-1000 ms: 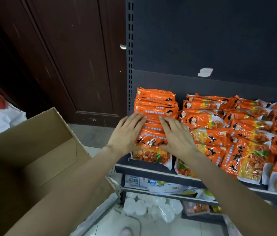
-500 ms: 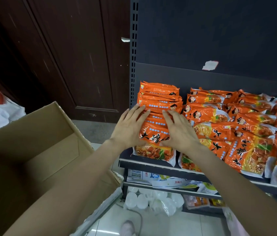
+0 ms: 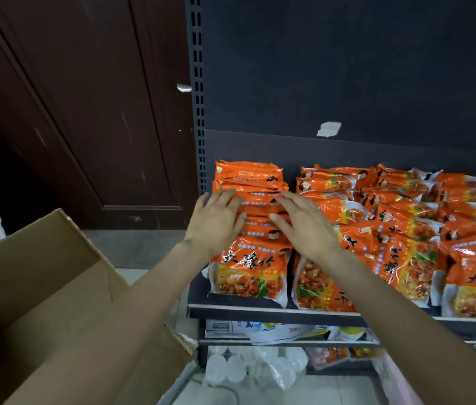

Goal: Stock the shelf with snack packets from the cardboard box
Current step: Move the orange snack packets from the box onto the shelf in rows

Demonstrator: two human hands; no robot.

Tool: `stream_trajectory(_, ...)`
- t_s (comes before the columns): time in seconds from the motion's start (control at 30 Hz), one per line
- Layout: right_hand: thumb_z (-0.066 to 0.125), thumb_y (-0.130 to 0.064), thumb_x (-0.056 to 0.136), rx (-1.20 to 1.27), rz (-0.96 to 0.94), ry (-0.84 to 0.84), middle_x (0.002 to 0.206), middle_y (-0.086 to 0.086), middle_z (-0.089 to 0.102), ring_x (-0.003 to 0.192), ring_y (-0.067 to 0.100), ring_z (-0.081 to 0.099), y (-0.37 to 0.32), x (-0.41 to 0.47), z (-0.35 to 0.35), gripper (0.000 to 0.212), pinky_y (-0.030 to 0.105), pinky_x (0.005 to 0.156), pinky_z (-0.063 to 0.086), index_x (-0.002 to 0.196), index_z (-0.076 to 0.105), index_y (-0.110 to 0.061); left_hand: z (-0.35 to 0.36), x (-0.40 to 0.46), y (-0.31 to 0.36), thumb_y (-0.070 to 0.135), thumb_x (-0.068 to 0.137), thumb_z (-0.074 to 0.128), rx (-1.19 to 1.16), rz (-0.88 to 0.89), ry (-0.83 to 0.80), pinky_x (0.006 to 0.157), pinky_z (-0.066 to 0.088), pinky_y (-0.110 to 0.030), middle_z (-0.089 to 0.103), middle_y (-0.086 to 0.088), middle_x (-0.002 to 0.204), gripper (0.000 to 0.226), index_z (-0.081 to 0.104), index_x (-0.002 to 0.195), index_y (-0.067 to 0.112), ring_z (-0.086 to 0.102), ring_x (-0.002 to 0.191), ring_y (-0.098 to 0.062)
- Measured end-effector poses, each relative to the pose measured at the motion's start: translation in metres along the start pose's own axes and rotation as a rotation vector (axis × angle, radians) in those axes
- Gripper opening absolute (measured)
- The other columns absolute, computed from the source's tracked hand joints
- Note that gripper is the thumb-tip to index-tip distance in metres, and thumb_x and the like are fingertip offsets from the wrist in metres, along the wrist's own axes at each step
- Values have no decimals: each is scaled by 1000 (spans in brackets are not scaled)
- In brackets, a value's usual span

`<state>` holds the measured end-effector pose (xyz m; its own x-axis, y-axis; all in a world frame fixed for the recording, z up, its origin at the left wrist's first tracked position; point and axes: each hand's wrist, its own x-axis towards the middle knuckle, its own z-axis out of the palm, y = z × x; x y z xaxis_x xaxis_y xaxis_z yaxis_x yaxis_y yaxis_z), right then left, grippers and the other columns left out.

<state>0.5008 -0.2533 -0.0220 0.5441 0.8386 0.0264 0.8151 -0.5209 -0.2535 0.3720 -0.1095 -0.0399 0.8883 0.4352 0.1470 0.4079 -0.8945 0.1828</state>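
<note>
The leftmost row of orange snack packets (image 3: 248, 217) lies overlapped on the dark metal shelf (image 3: 274, 312), tight against the perforated upright (image 3: 200, 112) at the shelf's left end. The front packet (image 3: 247, 273) shows large black Chinese characters on orange above a photo of reddish food with green leaves; the smaller print is too fine to read. More rows of the same packets (image 3: 406, 229) fill the shelf to the right, some lying askew, and the farthest ones are cut off by the frame edge.

Your left hand (image 3: 216, 222) rests palm-down on the left part of that row, its fingers straight and spread apart, gripping nothing. Your right hand (image 3: 304, 226) lies flat just beside it on the row's right part, fingers extended and slightly parted, thumb toward the left hand. Both forearms reach in from the bottom of the view.

The cardboard box (image 3: 43, 287) sits at lower left, flaps open; your left arm hides much of its inside, so you cannot tell what it contains. On the lower shelf (image 3: 289, 342) lie white and blue packages with unreadable print, and below them stacked clear plastic cups (image 3: 245, 372). A torn white sticker (image 3: 328, 129) clings to the dark back panel. A dark wooden door (image 3: 84, 97) stands to the left.
</note>
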Motion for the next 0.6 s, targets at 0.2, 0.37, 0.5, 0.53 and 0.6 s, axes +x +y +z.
stream_trajectory(0.2, 43, -34, 97, 97, 96, 116, 142, 2, 41, 133, 20, 33, 49, 1, -35, 45, 35, 109, 31, 138, 41, -15, -15, 33, 34, 28, 97, 40, -111, 42, 57, 106, 29, -37, 44, 1, 139, 37, 46, 132, 19, 37, 128, -19)
stream_trajectory(0.37, 50, -24, 95, 156, 141, 138, 133, 5, 48, 126, 23, 41, 96, 22, -45, 41, 36, 104, 36, 134, 47, -13, -14, 77, 70, 22, 95, 43, -56, 102, 108, 107, 28, -35, 32, -3, 148, 36, 48, 130, 15, 32, 134, -22)
stream_trajectory(0.5, 51, -17, 94, 191, 171, 114, 136, 10, 47, 129, 27, 38, 144, 42, -49, 41, 37, 107, 32, 135, 46, -11, 3, 117, 90, 19, 96, 42, -62, 111, 30, 108, 27, -34, 29, -2, 151, 41, 42, 137, 16, 28, 137, -21)
stream_trajectory(0.53, 50, -17, 95, 192, 175, 85, 139, 11, 44, 131, 28, 36, 156, 47, -48, 43, 36, 109, 30, 137, 43, -10, 9, 126, 93, 19, 96, 42, -80, 106, -18, 111, 26, -34, 26, -1, 153, 44, 37, 140, 17, 25, 139, -20)
stream_trajectory(0.6, 47, -19, 96, 178, 154, 11, 146, 10, 37, 136, 25, 31, 176, 56, -47, 47, 34, 111, 26, 141, 37, -10, 23, 141, 100, 22, 98, 41, -100, 106, -110, 115, 22, -35, 19, -1, 156, 49, 28, 146, 17, 19, 143, -19)
